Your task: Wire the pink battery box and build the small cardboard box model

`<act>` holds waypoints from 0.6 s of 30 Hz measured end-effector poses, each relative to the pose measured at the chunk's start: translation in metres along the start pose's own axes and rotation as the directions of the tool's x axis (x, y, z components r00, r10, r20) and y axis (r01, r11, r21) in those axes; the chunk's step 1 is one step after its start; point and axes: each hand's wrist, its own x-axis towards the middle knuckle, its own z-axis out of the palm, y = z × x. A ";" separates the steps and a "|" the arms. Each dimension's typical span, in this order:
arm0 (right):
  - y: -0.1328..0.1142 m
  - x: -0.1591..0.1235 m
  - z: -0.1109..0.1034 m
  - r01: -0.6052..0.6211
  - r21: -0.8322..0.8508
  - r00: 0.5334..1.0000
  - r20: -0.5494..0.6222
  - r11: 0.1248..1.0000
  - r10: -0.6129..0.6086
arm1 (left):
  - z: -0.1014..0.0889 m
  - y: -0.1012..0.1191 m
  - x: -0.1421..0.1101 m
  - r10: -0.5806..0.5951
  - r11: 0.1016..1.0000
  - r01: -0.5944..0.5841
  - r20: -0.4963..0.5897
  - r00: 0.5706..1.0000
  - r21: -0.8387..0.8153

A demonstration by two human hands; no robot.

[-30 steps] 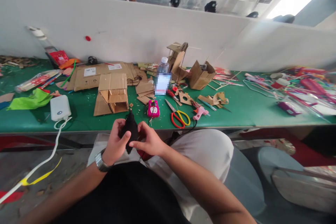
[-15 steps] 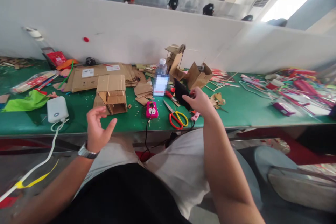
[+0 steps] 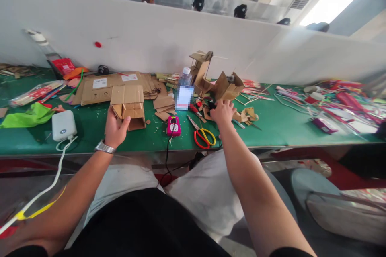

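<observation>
Green table [image 3: 271, 128]: left hand [image 3: 116, 130] at eleven o'clock touches cardboard box [image 3: 128, 106], grip unclear; right hand [image 3: 223, 114], one o'clock, fingers spread; white labels [image 3: 99, 83] unreadable.

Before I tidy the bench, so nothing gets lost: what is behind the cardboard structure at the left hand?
Behind the cardboard structure lies a flattened cardboard sheet with two white labels. The structure covers part of it; what lies there cannot be seen.

Apparently a craft workshop, cardboard scraps [image 3: 164, 103] littering green bench [image 3: 259, 132]
</observation>
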 end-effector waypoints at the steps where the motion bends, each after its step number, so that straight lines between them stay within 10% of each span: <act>1: -0.009 -0.003 0.003 0.078 0.004 0.997 -0.004 0.997 -0.078 | -0.002 0.003 0.005 0.015 1.000 -0.015 -0.025 1.000 -0.022; 7: -0.051 -0.013 0.035 0.429 0.036 0.895 0.113 0.902 -0.431 | -0.015 0.020 0.044 0.181 0.983 -0.181 0.024 0.983 0.008; 18: -0.049 -0.011 0.055 0.362 0.010 0.929 0.082 0.932 -0.362 | -0.034 0.022 0.047 0.224 0.970 -0.230 0.078 0.972 0.079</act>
